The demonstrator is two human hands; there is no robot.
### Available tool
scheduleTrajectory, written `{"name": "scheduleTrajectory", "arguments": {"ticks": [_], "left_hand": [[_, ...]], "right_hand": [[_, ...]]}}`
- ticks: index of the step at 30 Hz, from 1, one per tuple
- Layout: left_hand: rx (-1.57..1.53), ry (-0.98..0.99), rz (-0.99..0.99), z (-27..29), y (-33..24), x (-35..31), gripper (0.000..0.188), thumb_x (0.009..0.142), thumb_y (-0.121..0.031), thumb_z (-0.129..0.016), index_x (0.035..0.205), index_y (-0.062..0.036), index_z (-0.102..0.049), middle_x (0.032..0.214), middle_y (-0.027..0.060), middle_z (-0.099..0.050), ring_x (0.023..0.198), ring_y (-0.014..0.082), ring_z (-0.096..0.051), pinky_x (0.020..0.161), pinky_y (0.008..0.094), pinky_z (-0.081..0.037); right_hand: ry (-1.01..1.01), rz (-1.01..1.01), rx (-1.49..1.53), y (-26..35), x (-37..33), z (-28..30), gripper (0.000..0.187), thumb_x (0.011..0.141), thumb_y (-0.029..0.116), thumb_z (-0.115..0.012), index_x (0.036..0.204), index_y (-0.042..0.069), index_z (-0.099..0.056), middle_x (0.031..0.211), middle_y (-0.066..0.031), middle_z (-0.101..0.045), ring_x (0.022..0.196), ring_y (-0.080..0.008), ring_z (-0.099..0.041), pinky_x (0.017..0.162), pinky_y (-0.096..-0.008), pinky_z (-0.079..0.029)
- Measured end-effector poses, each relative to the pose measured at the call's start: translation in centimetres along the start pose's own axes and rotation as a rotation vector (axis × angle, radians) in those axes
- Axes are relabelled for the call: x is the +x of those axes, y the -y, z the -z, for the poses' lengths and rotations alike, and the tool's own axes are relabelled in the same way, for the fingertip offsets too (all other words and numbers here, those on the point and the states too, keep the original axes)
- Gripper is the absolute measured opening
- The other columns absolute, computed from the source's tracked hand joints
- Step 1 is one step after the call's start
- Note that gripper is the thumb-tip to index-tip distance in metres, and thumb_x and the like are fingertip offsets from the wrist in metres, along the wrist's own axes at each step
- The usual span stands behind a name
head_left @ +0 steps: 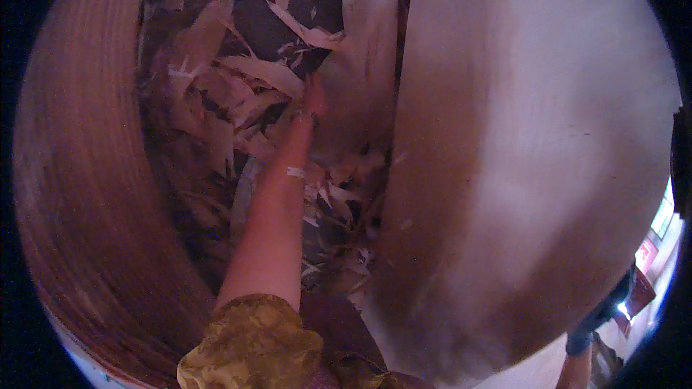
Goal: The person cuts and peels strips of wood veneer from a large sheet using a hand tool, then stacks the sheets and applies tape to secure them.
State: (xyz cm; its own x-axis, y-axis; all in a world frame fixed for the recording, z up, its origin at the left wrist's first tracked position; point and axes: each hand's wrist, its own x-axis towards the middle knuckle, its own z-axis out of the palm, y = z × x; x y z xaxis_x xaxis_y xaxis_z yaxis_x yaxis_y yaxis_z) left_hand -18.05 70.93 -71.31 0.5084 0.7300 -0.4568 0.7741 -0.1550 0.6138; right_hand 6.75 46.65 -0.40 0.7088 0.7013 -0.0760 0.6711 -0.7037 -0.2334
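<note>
My left hand [315,97], bare, reaches down into a gap between two large curved wooden bodies. It is nearest to a broad, pale strip of wood [360,65] and the end of a thin peeled strip [267,73], and seems to touch them. Dimness and blur hide its fingers. The forearm wears a small white band, with a dark band at the wrist; the sleeve is olive. At the far lower right, my right hand [597,320] appears dark, as if gloved, beside the pale wooden body's edge. Its fingers cannot be made out.
The pale, smooth wooden body [504,151] fills the right side. On the left stands a brown one [86,151] with fine grain lines. Torn wood scraps [216,94] litter the dark gap between them. A bright window [662,216] shows at the right rim.
</note>
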Motion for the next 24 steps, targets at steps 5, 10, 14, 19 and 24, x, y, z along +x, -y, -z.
{"name": "scheduleTrajectory", "arguments": {"ticks": [5, 10, 14, 19, 24], "left_hand": [[0.218, -0.056, 0.115, -0.7, -3.4, 4.9, 0.073, 0.077, -0.027, -0.072, 0.137, 0.0025, -0.044, 0.143, 0.0264, -0.041, 0.129, 0.0398, -0.046, 0.100, 0.0454, -0.045], [0.026, -0.061, 0.240, 1.9, -1.8, 5.4, 0.038, 0.079, -0.032, -0.072, 0.104, -0.0041, -0.069, 0.110, 0.0216, -0.064, 0.107, 0.0357, -0.062, 0.087, 0.0452, -0.051], [-0.142, -0.229, 0.044, 3.1, -1.3, -0.6, 0.029, 0.080, -0.031, -0.071, 0.094, -0.0061, -0.065, 0.090, 0.0173, -0.069, 0.087, 0.0353, -0.067, 0.074, 0.0439, -0.053], [-0.555, -0.017, 0.009, 10.4, -6.1, -14.9, 0.031, 0.087, -0.022, -0.066, 0.110, -0.0036, -0.061, 0.099, 0.0134, -0.068, 0.087, 0.0215, -0.064, 0.076, 0.0358, -0.051], [-0.501, -0.045, 0.081, 15.9, -7.1, -26.7, 0.030, 0.094, -0.023, -0.060, 0.116, -0.0029, -0.059, 0.101, 0.0081, -0.066, 0.093, 0.0167, -0.061, 0.082, 0.0354, -0.050]], "right_hand": [[0.070, 0.096, -0.253, 0.7, -0.8, -0.7, 0.032, 0.097, 0.025, -0.053, 0.120, 0.003, -0.059, 0.119, -0.0091, -0.060, 0.107, -0.0258, -0.056, 0.095, -0.0363, -0.043], [0.093, 0.110, -0.289, -1.1, -1.2, 0.0, 0.033, 0.098, 0.024, -0.051, 0.123, 0.003, -0.058, 0.121, -0.0094, -0.058, 0.110, -0.0256, -0.054, 0.097, -0.0361, -0.042], [0.106, 0.124, -0.293, -0.2, -0.4, 2.3, 0.033, 0.099, 0.023, -0.050, 0.125, 0.003, -0.056, 0.122, -0.0097, -0.057, 0.112, -0.0255, -0.053, 0.099, -0.0360, -0.041], [0.010, 0.173, -0.214, -2.6, -5.0, 2.6, 0.032, 0.101, 0.020, -0.049, 0.128, 0.004, -0.055, 0.132, -0.0121, -0.053, 0.122, -0.0280, -0.049, 0.105, -0.0375, -0.037], [-0.189, 0.377, 0.043, -1.8, -3.8, 1.5, 0.029, 0.097, 0.002, -0.047, 0.124, 0.002, -0.057, 0.137, -0.0173, -0.051, 0.131, -0.0319, -0.045, 0.110, -0.0416, -0.034]]}}
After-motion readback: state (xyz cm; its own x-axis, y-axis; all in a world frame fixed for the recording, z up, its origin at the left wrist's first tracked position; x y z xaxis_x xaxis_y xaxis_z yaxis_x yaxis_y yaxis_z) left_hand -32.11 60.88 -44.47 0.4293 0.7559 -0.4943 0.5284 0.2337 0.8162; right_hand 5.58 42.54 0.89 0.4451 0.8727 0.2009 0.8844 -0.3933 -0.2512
